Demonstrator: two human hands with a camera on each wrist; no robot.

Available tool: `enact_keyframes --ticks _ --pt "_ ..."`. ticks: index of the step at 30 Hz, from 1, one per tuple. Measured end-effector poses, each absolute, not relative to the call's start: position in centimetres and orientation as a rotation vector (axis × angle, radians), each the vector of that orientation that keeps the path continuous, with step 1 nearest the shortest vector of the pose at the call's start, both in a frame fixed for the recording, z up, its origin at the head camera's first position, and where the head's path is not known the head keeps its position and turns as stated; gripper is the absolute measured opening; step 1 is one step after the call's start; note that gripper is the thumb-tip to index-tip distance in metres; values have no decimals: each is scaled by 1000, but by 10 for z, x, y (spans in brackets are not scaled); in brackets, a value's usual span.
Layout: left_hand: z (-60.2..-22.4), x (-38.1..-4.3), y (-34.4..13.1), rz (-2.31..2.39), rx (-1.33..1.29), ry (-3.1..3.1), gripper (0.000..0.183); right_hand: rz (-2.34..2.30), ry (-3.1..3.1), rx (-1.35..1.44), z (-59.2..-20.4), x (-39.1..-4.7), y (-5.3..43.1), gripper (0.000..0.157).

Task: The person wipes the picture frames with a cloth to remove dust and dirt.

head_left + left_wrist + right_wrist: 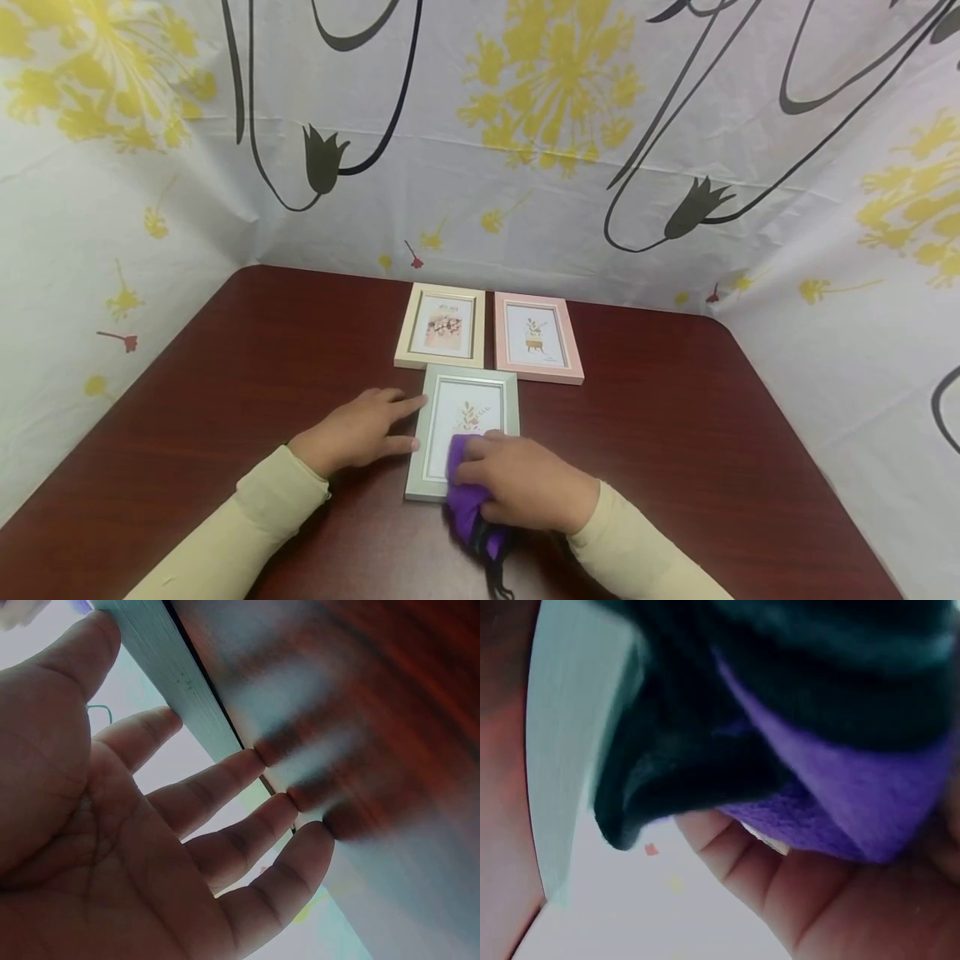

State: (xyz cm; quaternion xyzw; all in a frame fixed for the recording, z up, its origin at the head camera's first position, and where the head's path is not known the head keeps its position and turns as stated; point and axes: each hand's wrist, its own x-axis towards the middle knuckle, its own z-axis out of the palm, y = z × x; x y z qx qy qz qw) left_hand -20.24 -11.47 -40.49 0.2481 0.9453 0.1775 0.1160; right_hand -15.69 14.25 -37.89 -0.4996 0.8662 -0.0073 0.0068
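A pale green picture frame (pixel 433 417) with a leafy print lies flat on the dark red table, nearest to me. Along its left edge, my left hand (pixel 358 431) is spread with straight fingers, thumb and index fingertip at the border. In the left wrist view, fingertips (pixel 244 761) reach across the green border (pixel 154 652). My right hand (pixel 528 483) grips a bunched purple cloth (pixel 467 492) with black edging over the frame's lower right part, hiding that corner. In the right wrist view, curled fingers sit under the purple cloth (pixel 855 787).
Behind the green frame lie a cream picture frame (pixel 402 354) on the left and a pink picture frame (pixel 573 358) on the right. The table (pixel 675 433) ends against a white curtain (pixel 420 200) with yellow and grey flower patterns on three sides.
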Motion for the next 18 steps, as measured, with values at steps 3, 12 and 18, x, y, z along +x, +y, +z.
enact_keyframes --ticks 3,12,18 --pt "-405 -202 -114 519 736 2770 67 -24 2750 -1624 -386 -152 134 37" --pt "-406 -202 -115 499 749 2785 65 -4 2857 -1761 -402 -145 120 40" --pt "-406 -203 -115 510 749 2780 66 -4 2812 -1730 -401 -149 123 44"
